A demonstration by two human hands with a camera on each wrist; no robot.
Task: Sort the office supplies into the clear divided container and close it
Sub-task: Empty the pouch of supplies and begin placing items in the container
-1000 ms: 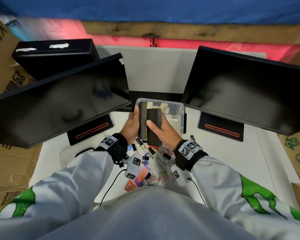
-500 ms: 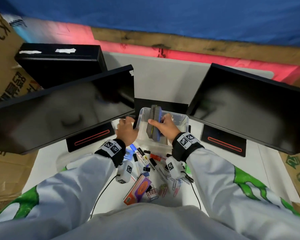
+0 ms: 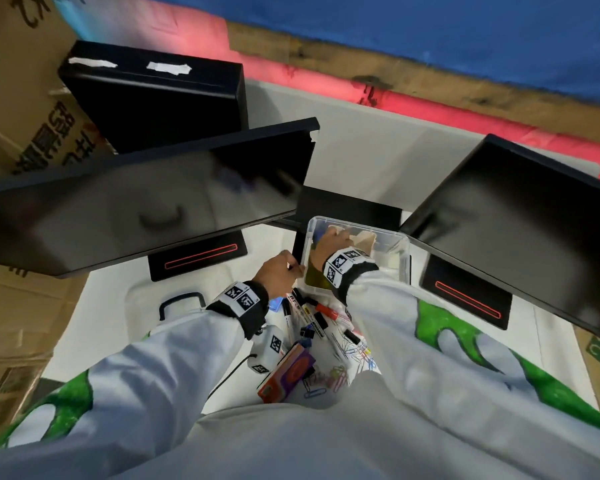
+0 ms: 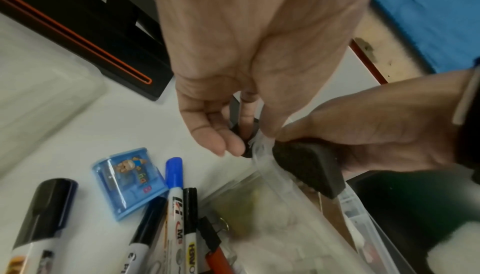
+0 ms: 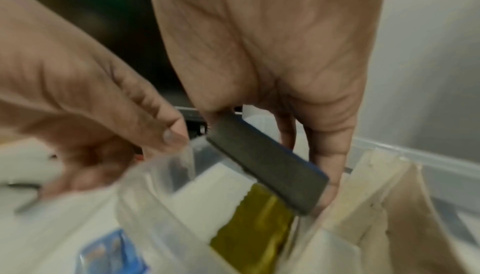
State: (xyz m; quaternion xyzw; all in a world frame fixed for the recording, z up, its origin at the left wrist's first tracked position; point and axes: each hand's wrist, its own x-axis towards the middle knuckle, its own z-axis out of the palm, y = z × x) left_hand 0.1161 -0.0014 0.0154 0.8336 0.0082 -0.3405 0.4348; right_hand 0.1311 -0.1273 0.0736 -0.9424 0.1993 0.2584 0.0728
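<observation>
The clear divided container (image 3: pixel 404 259) stands between two monitor bases. My right hand (image 3: pixel 333 237) reaches into its left compartment and grips a dark felt eraser with a blue back (image 5: pixel 267 167), tilted above a yellow-green eraser (image 5: pixel 254 223) that lies on the compartment floor. My left hand (image 3: pixel 286 271) pinches the container's near-left rim corner (image 4: pixel 257 140), thumb on top. On the table nearer me lie markers (image 3: pixel 305 313), a red marker (image 3: pixel 324 309), a blue sharpener (image 4: pixel 130 181), binder clips (image 3: pixel 306 332), coloured paper clips (image 3: pixel 357 351) and an orange and purple box (image 3: pixel 288 372).
Two black monitors (image 3: pixel 136 202) (image 3: pixel 516 230) overhang the white table on either side of the container. A clear lid (image 3: pixel 174 303) lies to the left of my left arm. Pale wooden dividers (image 5: pixel 376 186) split the container. Cardboard boxes (image 3: pixel 25 126) flank the table.
My right hand has carried the erasers from above the table into the container; the yellow-green one now lies inside. My left hand has let go of them and taken the container's rim.
</observation>
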